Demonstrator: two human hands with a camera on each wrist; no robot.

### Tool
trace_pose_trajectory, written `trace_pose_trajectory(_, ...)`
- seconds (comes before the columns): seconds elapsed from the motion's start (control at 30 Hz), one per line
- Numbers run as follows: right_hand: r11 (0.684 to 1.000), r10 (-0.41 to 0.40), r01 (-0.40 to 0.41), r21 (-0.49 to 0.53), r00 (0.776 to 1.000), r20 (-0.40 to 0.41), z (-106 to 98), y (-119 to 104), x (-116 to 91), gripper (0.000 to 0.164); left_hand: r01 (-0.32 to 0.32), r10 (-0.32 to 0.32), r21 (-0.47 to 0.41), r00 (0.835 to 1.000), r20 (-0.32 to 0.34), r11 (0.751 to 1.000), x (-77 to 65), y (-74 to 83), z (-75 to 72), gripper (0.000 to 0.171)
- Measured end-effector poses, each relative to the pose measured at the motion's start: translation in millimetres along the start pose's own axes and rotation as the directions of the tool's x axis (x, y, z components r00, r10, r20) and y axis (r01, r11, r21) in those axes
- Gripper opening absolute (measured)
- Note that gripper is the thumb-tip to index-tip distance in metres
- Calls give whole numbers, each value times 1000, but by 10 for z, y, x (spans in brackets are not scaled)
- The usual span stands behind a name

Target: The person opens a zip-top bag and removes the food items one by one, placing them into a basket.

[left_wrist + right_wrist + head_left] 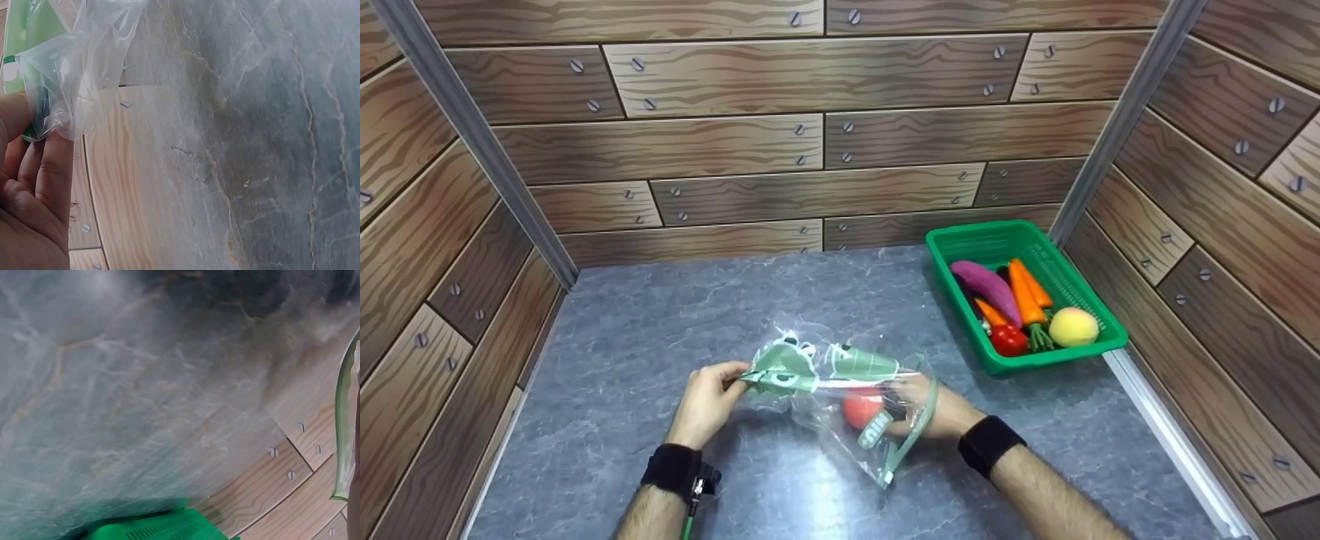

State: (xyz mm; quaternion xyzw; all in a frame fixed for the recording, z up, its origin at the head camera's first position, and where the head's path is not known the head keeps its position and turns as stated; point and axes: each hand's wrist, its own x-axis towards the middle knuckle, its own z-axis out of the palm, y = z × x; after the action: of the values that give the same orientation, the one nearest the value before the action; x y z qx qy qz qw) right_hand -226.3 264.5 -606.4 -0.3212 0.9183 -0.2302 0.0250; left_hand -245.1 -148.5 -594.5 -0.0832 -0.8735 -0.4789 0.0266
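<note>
My left hand [709,401] pinches one end of a clear zip bag [840,439] with green printed patches between thumb and fingers. The left wrist view shows the crinkled plastic [107,50] at those fingertips. My right hand [919,397] reaches into the bag through its green-edged mouth, and its fingers and thumb hold a red round fruit [861,407]. A dark patch shows between the fruit and the palm, partly hidden by the plastic. In the right wrist view only the bag's green zip edge [340,422] and a sliver of hand appear at the right.
A green plastic basket [997,366] stands at the right, against the back corner. In it lie a purple eggplant-shaped vegetable [990,289], several carrots [1024,292], a red vegetable [1008,340] and a yellow-pink peach [1073,327]. Wood-patterned walls [735,142] enclose the grey marbled table [645,315].
</note>
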Motion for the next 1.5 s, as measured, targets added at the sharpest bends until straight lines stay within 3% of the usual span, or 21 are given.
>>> trace_pose_trajectory(0.23, 992, 36, -32, 126, 999, -29, 13, 131, -71, 75, 46, -44, 26, 997, -66, 999, 4, -99, -105, 22)
trace_pose_trajectory(0.53, 1000, -6, 9, 28, 995, -104, -215, 259, -150, 83, 112, -110, 8, 986, -128, 994, -31, -223, -309, 28)
trace_pose_trajectory(0.7, 999, 41, -40, 6, 985, -168, -417, 283, -190, 84, 148, -147, -5, 979, -143, 989, -62, -299, -392, 30)
trace_pose_trajectory(0.93, 989, 141, -147, -5, 954, -265, -790, 388, -265, 87, 173, -171, -8, 971, -167, 985, -101, -445, -495, 31)
trace_pose_trajectory(1.23, 977, 196, -213, -4, 908, -371, -1217, 601, -294, 82, 206, -197, 27, 961, -196, 978, -129, -546, -568, 27)
trace_pose_trajectory(1.5, 932, 336, -362, 8, 854, -397, -1451, 817, -362, 77, 221, -213, 25, 960, -179, 975, -141, -623, -628, 29)
